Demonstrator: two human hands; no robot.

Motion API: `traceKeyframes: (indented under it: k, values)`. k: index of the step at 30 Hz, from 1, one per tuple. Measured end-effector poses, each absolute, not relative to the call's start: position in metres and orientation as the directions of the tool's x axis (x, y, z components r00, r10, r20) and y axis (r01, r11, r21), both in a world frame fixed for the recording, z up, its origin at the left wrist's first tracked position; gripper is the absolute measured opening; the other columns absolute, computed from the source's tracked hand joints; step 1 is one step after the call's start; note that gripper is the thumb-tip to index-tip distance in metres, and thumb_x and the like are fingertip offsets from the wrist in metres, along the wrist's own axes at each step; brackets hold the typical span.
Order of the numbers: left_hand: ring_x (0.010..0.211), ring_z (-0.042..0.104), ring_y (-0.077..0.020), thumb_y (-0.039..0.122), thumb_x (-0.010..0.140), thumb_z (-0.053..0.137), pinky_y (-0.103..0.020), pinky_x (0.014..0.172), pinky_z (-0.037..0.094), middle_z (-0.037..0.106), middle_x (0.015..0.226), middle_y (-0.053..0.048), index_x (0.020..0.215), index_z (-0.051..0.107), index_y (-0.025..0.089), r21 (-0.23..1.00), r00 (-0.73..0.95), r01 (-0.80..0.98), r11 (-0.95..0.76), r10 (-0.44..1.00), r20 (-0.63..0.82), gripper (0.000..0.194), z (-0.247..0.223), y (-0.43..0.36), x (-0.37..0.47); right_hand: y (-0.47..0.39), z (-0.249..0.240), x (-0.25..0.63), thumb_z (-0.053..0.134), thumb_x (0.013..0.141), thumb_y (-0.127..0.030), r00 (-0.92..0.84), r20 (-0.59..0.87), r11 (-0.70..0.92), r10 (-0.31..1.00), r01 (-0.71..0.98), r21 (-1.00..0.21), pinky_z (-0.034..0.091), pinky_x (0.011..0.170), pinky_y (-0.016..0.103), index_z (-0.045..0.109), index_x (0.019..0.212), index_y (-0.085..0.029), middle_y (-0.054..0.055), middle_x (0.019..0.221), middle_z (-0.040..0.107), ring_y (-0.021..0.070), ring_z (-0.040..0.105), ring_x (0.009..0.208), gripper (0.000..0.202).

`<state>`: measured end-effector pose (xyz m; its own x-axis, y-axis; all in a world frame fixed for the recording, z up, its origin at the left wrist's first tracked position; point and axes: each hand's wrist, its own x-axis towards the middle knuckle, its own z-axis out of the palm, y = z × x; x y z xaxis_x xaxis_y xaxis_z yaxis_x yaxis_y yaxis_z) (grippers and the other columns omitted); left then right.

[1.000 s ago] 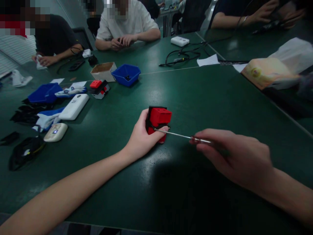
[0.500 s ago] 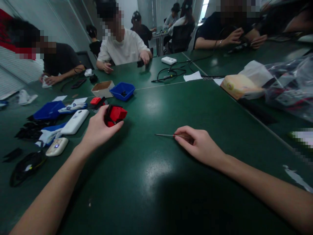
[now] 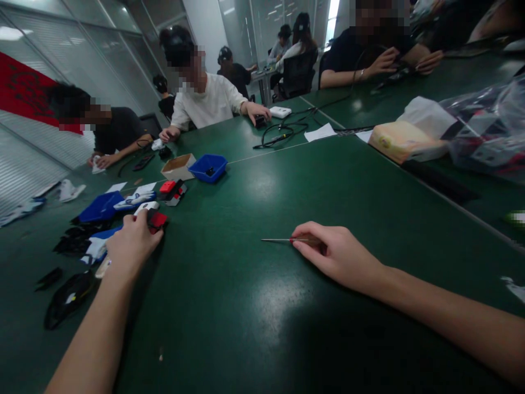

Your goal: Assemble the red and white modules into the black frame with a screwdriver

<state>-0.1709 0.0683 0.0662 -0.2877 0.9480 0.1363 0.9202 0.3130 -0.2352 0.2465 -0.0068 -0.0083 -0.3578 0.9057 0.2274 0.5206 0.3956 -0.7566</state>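
My left hand [image 3: 133, 243] is closed on a small red and black block-like part [image 3: 157, 220], mostly hidden behind the fingers. It is at the left, beside a partly covered white device [image 3: 146, 207] and blue-and-white gloves [image 3: 96, 246]. Just beyond it sits another red and black part [image 3: 173, 191] with some grey on it. My right hand [image 3: 328, 247] rests on the green table, fingers wrapped round the handle of a screwdriver [image 3: 275, 239]. The thin metal shaft points left and lies close to the tabletop.
Farther back stand a blue bin [image 3: 208, 167] with small dark pieces and an open cardboard box [image 3: 179, 167]. Another blue tray [image 3: 101, 207] and a coiled black cable [image 3: 68, 300] lie left. A tissue pack [image 3: 406, 141] and plastic bag [image 3: 488, 134] lie right. Several people sit around.
My left hand has moved left and nearer to me with the red and black part, over the white device. My right hand keeps the screwdriver in place. The view has shifted slightly.
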Motion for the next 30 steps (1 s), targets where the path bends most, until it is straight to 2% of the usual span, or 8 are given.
traceKeyframes:
  k: [3, 8, 17, 20, 25, 28, 30]
  values:
    - [0.116, 0.064, -0.0552, 0.06, 0.094, 0.048, -0.065, 0.084, 0.056, 0.049, 0.148, -0.032, 0.154, 0.038, 0.02, -0.236, -0.275, 0.927, 0.292, 0.956, 0.102, 0.072, 0.062, 0.068, -0.17, -0.007, -0.009, 0.246, 0.055, 0.099, -0.033, -0.349, 0.229, 0.392, 0.909, 0.522, -0.758, 0.05, 0.059, 0.029, 0.069, 0.106, -0.02, 0.004, 0.08, 0.073, 0.0168, 0.065, 0.065, 0.02]
    - [0.116, 0.065, -0.0537, 0.059, 0.095, 0.049, -0.064, 0.083, 0.058, 0.052, 0.148, -0.029, 0.154, 0.039, 0.02, -0.254, -0.244, 0.933, 0.255, 0.967, 0.075, 0.072, 0.064, 0.064, -0.161, -0.006, -0.01, 0.247, 0.057, 0.099, -0.032, -0.34, 0.259, 0.407, 0.904, 0.501, -0.764, 0.051, 0.059, 0.027, 0.07, 0.104, -0.022, 0.003, 0.084, 0.076, 0.0163, 0.068, 0.066, 0.017]
    - [0.115, 0.065, -0.0535, 0.057, 0.096, 0.043, -0.065, 0.084, 0.057, 0.056, 0.141, -0.031, 0.15, 0.042, 0.013, -0.25, -0.341, 0.901, 0.355, 0.935, 0.098, 0.069, 0.062, 0.068, -0.174, -0.006, -0.01, 0.247, 0.056, 0.099, -0.032, -0.352, 0.254, 0.413, 0.901, 0.511, -0.754, 0.05, 0.059, 0.028, 0.07, 0.104, -0.022, 0.003, 0.082, 0.075, 0.0158, 0.067, 0.065, 0.017]
    - [0.12, 0.061, -0.0555, 0.06, 0.096, 0.043, -0.065, 0.086, 0.055, 0.056, 0.14, -0.033, 0.149, 0.044, 0.012, -0.252, -0.277, 0.918, 0.306, 0.95, 0.144, 0.072, 0.069, 0.073, -0.175, -0.006, -0.011, 0.245, 0.055, 0.099, -0.033, -0.359, 0.235, 0.4, 0.903, 0.507, -0.763, 0.05, 0.059, 0.029, 0.069, 0.104, -0.022, 0.002, 0.081, 0.075, 0.0162, 0.067, 0.065, 0.019]
    - [0.129, 0.057, -0.0529, 0.064, 0.095, 0.042, -0.062, 0.092, 0.054, 0.052, 0.146, -0.03, 0.151, 0.043, 0.015, -0.216, -0.096, 0.966, 0.14, 0.975, 0.202, 0.074, 0.085, 0.123, -0.16, -0.006, -0.012, 0.245, 0.054, 0.1, -0.034, -0.353, 0.224, 0.386, 0.909, 0.504, -0.772, 0.048, 0.06, 0.03, 0.069, 0.105, -0.022, 0.003, 0.082, 0.074, 0.0169, 0.066, 0.066, 0.02]
    - [0.132, 0.055, -0.0523, 0.062, 0.093, 0.048, -0.062, 0.099, 0.051, 0.047, 0.152, -0.031, 0.153, 0.041, 0.012, -0.229, -0.137, 0.958, 0.171, 0.978, 0.156, 0.078, 0.088, 0.174, -0.155, -0.006, -0.013, 0.246, 0.054, 0.101, -0.034, -0.358, 0.225, 0.391, 0.906, 0.507, -0.768, 0.047, 0.06, 0.03, 0.068, 0.106, -0.022, 0.002, 0.081, 0.073, 0.0163, 0.064, 0.064, 0.02]
    - [0.132, 0.057, -0.05, 0.061, 0.092, 0.052, -0.058, 0.1, 0.052, 0.049, 0.15, -0.032, 0.152, 0.041, 0.009, -0.216, -0.164, 0.959, 0.184, 0.981, 0.105, 0.08, 0.084, 0.203, -0.156, -0.005, -0.014, 0.246, 0.054, 0.101, -0.035, -0.363, 0.224, 0.394, 0.905, 0.512, -0.763, 0.045, 0.059, 0.029, 0.068, 0.106, -0.022, 0.001, 0.079, 0.071, 0.0158, 0.063, 0.063, 0.02]
